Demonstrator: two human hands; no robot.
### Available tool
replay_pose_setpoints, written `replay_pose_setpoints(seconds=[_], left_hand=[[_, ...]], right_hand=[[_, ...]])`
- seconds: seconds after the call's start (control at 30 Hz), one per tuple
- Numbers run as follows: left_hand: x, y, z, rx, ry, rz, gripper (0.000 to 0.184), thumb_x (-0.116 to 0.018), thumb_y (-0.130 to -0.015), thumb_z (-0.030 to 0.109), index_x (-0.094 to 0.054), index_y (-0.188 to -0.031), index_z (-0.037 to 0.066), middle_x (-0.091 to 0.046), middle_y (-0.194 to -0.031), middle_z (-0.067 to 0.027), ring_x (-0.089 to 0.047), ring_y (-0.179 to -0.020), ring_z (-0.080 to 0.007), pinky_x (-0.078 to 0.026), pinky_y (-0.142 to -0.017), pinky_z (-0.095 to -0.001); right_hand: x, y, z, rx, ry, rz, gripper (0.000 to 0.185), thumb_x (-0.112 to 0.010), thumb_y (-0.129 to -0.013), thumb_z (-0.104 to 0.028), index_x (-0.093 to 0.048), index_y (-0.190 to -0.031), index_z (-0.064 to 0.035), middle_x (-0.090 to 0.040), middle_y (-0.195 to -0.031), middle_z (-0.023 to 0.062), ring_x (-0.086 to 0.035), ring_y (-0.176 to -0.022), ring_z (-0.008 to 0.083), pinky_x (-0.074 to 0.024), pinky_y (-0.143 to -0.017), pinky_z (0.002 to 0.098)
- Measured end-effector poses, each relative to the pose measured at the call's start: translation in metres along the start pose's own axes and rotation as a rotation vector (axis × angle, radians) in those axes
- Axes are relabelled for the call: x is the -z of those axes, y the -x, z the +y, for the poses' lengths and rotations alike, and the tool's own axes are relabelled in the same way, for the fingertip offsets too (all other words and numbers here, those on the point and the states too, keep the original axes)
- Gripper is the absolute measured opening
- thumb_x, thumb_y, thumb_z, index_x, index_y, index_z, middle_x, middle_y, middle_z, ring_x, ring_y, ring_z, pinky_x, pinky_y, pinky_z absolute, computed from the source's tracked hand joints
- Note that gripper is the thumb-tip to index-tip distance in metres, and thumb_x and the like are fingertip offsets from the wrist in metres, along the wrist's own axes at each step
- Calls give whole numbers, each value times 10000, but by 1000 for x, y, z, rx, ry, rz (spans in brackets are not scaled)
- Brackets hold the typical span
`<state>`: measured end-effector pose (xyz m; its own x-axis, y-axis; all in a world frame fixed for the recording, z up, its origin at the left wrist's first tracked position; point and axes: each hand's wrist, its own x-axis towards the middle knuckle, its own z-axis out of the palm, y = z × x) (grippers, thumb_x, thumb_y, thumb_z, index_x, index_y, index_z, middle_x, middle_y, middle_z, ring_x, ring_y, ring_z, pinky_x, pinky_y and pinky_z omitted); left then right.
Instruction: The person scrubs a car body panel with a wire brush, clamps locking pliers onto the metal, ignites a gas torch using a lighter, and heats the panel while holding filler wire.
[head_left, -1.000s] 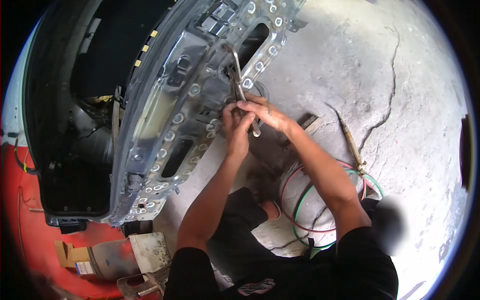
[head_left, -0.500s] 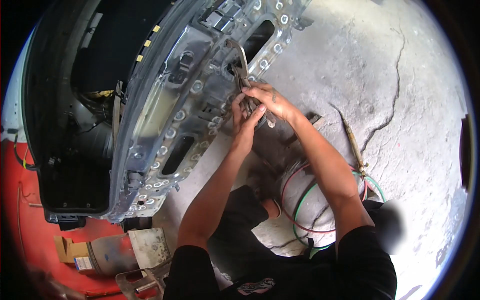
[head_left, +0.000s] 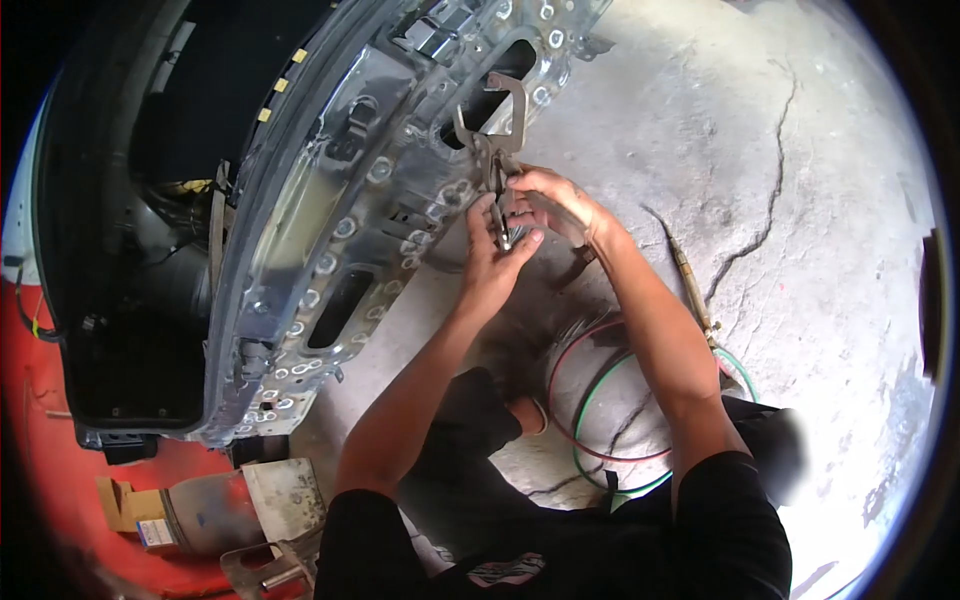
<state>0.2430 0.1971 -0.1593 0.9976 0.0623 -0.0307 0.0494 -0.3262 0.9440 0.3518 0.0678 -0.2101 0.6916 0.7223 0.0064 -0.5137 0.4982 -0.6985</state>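
Locking clamp point(head_left: 496, 152) in both hands, left hand point(head_left: 490, 266) and right hand point(head_left: 556, 208) partly closed around its handles. Clamp jaws gape just beyond the grip, over slotted metal panel point(head_left: 385, 205). Torch point(head_left: 687, 278) on floor, right of grip, well apart.

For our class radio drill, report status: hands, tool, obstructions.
Left hand and right hand on locking clamp. Clamp's jaws apart, near metal panel. Torch on floor, right of hands.
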Motion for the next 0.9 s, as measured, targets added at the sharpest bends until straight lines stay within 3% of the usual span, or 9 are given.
replay_pose_setpoints(seconds=[0.17,0.37,0.5,0.6,0.63,0.67,0.8,0.83,0.9], left_hand=[[9,26,46,22,-84,-57,679,-669,-982,129,-241,-1506,75,-557,-1332,-156,-651,-1070,-204,-615,-726,-364],[10,29,43,6,89,81,505,-638,-986,85,-407,-1431,20,-632,-1080,-141,-683,-697,-171,-603,-562,-308],[8,50,60,-69,14,49,438,-673,-973,107,-500,-1362,2,-645,-907,-106,-653,-615,-133,-533,-486,-263],[18,55,64,-30,-365,36,395,-709,-965,160,-566,-1298,1,-661,-783,-76,-612,-590,-104,-483,-490,-258],[22,56,65,-221,-532,144,323,-727,-960,215,-642,-1174,-10,-659,-686,-56,-578,-574,-95,-460,-514,-288],[22,60,86,-213,-619,232,305,-719,-967,256,-681,-1070,-29,-655,-679,-71,-570,-586,-95,-460,-548,-303],[28,43,75,-484,-654,324,340,-723,-946,274,-700,-1045,-51,-706,-864,-164,-664,-746,-258,-509,-702,-375],[26,41,71,-587,-682,338,348,-724,-942,278,-703,-1046,-53,-714,-910,-185,-677,-788,-298,-515,-737,-391],[21,38,68,-579,-708,325,356,-728,-933,283,-706,-1045,-54,-713,-996,-208,-677,-867,-353,-512,-780,-414]], right_hand=[[18,-3,-12,-135,-295,-216,402,-604,-982,-379,-554,-1222,-61,-700,-1020,195,-689,-919,361,-513,-913,504],[2,-4,-35,-208,-295,-236,559,-520,-989,-478,-479,-1249,15,-706,-942,256,-705,-902,399,-534,-906,525],[-18,31,-32,-149,-376,-266,624,-491,-967,-492,-513,-1250,64,-719,-964,290,-709,-927,425,-524,-952,541],[-21,62,-13,-106,-400,-252,689,-491,-955,-520,-530,-1307,71,-686,-1115,332,-693,-1039,452,-515,-997,520],[-31,77,-12,-124,-329,-226,679,-498,-957,-516,-520,-1319,58,-682,-1126,325,-690,-1051,450,-519,-989,523],[-38,91,-9,-144,-263,-203,669,-505,-958,-511,-509,-1331,45,-678,-1137,318,-687,-1063,448,-524,-981,525],[-62,142,26,-152,-219,-101,647,-580,-943,-480,-505,-1339,26,-681,-1097,283,-696,-1032,424,-545,-938,515],[-63,150,36,-188,-236,-145,559,-524,-975,-434,-449,-1363,-39,-680,-1136,265,-698,-1021,419,-536,-944,522],[-73,167,47,-230,-188,-113,603,-584,-941,-453,-499,-1327,3,-674,-1113,249,-695,-1007,395,-539,-940,503]])
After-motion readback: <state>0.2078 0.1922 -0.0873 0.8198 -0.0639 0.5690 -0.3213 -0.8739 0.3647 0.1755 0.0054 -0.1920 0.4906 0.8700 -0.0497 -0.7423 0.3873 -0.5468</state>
